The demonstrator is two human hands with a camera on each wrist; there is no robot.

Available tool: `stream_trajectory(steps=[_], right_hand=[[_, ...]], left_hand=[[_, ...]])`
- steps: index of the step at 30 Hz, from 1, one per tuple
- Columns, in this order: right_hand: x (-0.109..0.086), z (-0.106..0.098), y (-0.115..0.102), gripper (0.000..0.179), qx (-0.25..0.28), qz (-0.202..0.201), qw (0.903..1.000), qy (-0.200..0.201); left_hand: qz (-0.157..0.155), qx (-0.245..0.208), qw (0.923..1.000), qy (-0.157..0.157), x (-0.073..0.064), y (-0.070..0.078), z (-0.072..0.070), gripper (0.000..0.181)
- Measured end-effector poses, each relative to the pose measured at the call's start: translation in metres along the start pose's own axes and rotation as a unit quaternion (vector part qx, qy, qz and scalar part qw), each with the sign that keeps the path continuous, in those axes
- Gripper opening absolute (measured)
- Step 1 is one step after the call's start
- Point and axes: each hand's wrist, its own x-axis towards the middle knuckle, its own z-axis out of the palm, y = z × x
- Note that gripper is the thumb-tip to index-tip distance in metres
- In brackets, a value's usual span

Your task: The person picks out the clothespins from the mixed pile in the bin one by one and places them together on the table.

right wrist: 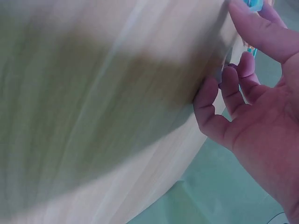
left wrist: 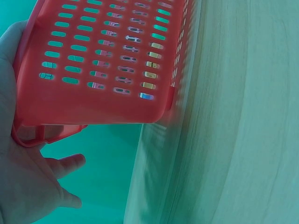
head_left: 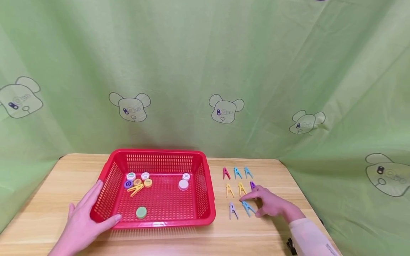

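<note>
My left hand [head_left: 84, 217] lies along the left side of a red plastic basket [head_left: 211, 209], fingers straight and thumb over its front rim. In the left wrist view, that palm is against the rim of the basket [left wrist: 93, 105]. On the table at right, my right hand [head_left: 269, 202] pinches a light blue clothespin [head_left: 247, 207] between thumb and index finger. A bit of that clothespin [right wrist: 254, 4] shows by the thumb in the right wrist view. A purple clothespin [head_left: 252, 185] is partly hidden behind the hand. To its left lies a lavender clothespin [head_left: 232, 209].
More clothespins lie in rows: a pink one [head_left: 226, 173], blue ones [head_left: 237, 173] and yellow ones [head_left: 230, 190]. Inside the basket are several bottle caps, including a green cap [head_left: 141, 212], and a yellow clothespin [head_left: 136, 189]. A green curtain [head_left: 179, 71] hangs behind the wooden table [head_left: 237, 238].
</note>
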Motion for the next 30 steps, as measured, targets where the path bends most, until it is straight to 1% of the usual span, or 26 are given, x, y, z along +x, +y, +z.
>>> stream_trajectory(steps=[8,13,20,30], right_hand=[[-0.008,0.005,-0.002,0.069,-0.008,0.007,0.9997,0.023],[-0.008,0.008,0.0,0.068,-0.02,0.004,0.9993,0.033],[-0.009,0.01,0.0,0.069,-0.019,0.003,0.9986,0.049],[-0.011,0.012,0.003,0.069,-0.013,0.0,0.9984,0.055]], left_hand=[[0.0,-0.001,1.0,0.001,-0.001,0.0,0.0,0.116],[-0.007,0.001,1.0,-0.004,-0.002,0.0,0.0,0.117],[-0.003,0.002,1.0,-0.001,-0.002,-0.001,0.0,0.116],[0.001,0.002,1.0,0.0,-0.001,0.002,0.0,0.116]])
